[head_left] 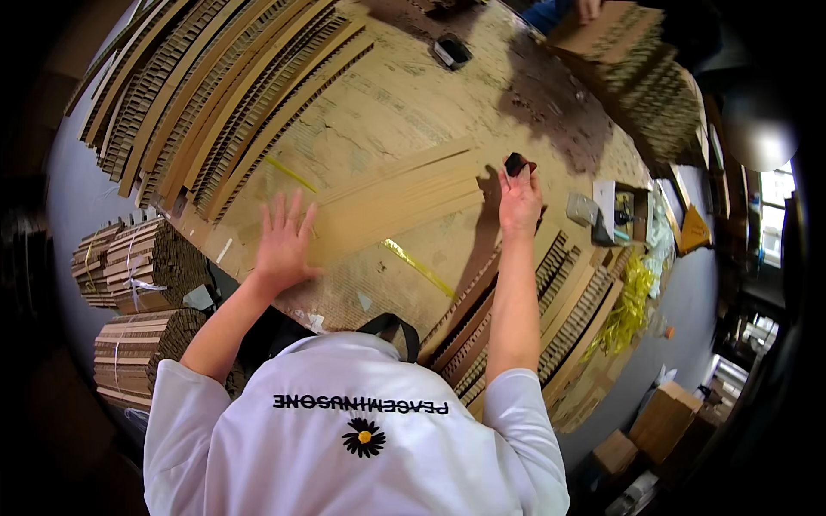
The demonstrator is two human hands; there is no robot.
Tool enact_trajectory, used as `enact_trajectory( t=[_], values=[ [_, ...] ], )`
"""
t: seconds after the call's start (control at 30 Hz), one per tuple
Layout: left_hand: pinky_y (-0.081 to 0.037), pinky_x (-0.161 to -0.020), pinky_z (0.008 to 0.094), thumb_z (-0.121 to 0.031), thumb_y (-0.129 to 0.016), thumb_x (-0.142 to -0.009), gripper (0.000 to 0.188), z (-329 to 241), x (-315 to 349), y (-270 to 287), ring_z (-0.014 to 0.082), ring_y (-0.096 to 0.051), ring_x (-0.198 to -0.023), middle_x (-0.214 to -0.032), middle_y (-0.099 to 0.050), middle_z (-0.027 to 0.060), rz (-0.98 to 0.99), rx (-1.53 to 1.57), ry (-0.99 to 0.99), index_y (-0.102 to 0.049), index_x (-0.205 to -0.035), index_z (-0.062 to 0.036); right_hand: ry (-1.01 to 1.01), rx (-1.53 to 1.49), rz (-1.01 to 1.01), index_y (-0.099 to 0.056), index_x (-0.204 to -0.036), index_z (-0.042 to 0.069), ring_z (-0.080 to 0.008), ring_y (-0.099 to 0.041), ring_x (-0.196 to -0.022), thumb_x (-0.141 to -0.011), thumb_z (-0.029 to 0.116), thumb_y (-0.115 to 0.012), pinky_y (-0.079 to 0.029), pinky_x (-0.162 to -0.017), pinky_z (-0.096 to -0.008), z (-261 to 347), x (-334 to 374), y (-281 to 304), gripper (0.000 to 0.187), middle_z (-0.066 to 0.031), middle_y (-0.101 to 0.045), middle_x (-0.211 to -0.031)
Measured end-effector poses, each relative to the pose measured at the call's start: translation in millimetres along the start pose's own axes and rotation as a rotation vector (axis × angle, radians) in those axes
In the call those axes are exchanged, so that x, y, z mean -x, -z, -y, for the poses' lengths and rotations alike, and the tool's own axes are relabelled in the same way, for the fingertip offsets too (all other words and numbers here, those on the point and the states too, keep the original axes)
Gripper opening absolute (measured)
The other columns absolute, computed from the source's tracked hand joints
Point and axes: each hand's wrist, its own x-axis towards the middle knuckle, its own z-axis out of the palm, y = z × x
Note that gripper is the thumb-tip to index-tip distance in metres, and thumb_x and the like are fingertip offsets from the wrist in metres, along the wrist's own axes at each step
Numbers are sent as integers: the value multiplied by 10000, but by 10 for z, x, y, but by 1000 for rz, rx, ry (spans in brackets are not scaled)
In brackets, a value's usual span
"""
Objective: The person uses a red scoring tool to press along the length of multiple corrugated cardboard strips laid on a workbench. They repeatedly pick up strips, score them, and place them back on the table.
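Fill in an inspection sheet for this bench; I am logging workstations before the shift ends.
Surface: cardboard-covered table, worn, with yellow tape strips.
Job's things: flat cardboard strips stacked mid-table; left hand pressed flat on them, fingers spread; right hand at their far end gripping a small black tool.
Clutter: long honeycomb cardboard strips fanned at upper left, more at right; small dark device at far edge; yellow strapping tangle.
Grippers: none, bare hands only.
Cables: nothing seen.
Surroundings: tied cardboard bundles on the floor at left, brown boxes at lower right, another person's hand on a stack at top.
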Motion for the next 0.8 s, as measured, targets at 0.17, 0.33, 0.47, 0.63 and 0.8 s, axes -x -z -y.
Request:
enact_trajectory(
  t=[0.17,0.33,0.47,0.63,0.8],
  values=[
    [-110,-1223,731,-529,-955,-536,1316,-187,-126,-154,530,-117,-1570,-1706,-190,253,-164,213,-98,-352,-1589,-20,-80,112,149,-711,-1203,2,-227,-672,-1176,-1034,107,-672,-504,-1084,-370,-74,-587,-149,203,-102,-726,-1277],
    [-136,-1206,747,-486,-954,-553,1211,-147,-276,-229,520,-186,-1550,-1677,-249,250,-249,216,-65,-421,-1521,8,-152,329,263,-744,-1192,-17,-186,-687,-1114,-988,53,-708,-487,-1067,-323,-409,-419,-552,219,-105,-755,-1230],
    [-172,-1197,741,-412,-948,-546,1099,-137,-339,-245,494,-280,-1510,-1639,-317,247,-268,221,-72,-494,-1450,18,-46,358,197,-742,-1173,-20,-161,-691,-1028,-966,68,-739,-524,-966,-292,-324,-473,-757,225,-83,-758,-1164],
    [-218,-1185,728,-370,-947,-489,1048,-125,-351,-177,477,-345,-1472,-1604,-376,242,-298,265,-74,-555,-1378,23,352,923,131,-774,-1024,3,-113,-626,-838,-921,124,-787,-497,-787,-267,40,-1423,-1377,159,-31,-698,-903],
    [-233,-1179,725,-372,-953,-482,1026,-137,-402,-131,471,-349,-1472,-1584,-396,240,-266,288,-77,-570,-1354,10,624,1390,184,-815,-1014,114,-258,-707,-855,-829,274,-848,-541,-791,-342,-95,-2369,-1707,247,-96,-745,-929]
  ],
)
